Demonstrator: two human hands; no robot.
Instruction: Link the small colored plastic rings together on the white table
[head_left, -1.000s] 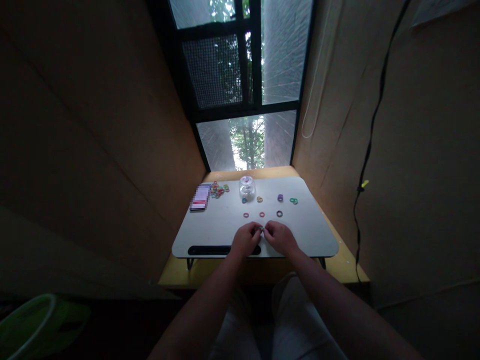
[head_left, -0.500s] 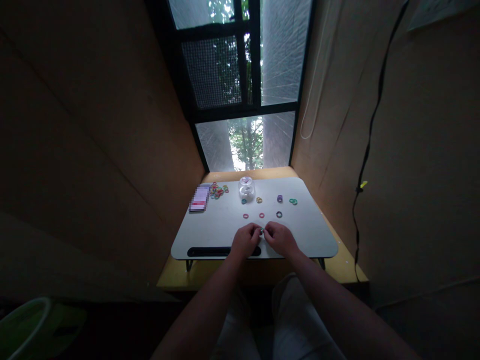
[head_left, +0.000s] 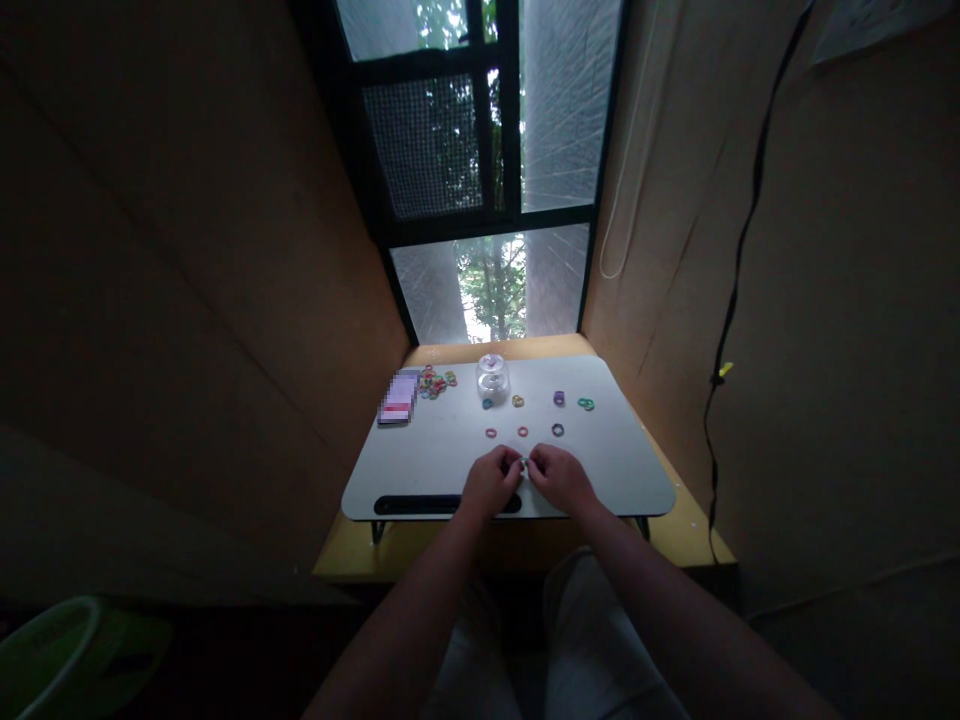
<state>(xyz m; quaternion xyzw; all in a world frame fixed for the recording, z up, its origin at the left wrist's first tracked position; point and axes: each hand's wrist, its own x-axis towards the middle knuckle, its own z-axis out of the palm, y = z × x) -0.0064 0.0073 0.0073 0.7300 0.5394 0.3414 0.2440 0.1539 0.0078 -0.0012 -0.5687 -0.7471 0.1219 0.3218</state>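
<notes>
In the head view, a small ring [head_left: 524, 462] is pinched between the fingertips of the left hand [head_left: 492, 480] and the right hand [head_left: 559, 477], over the front part of a white lap table [head_left: 420, 455]. Its colour cannot be told. Beyond the hands, two pink rings [head_left: 490, 436] and a dark ring [head_left: 557, 435] are set in a row; farther back, a clear jar [head_left: 493, 378] is noted.

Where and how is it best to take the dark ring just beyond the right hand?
Likely best: pinch the dark ring by opposite sides of its rim, from above, with the nearer right hand. It appears to lie flat on the white table, apart from the nearest pink ring on its left.
</notes>
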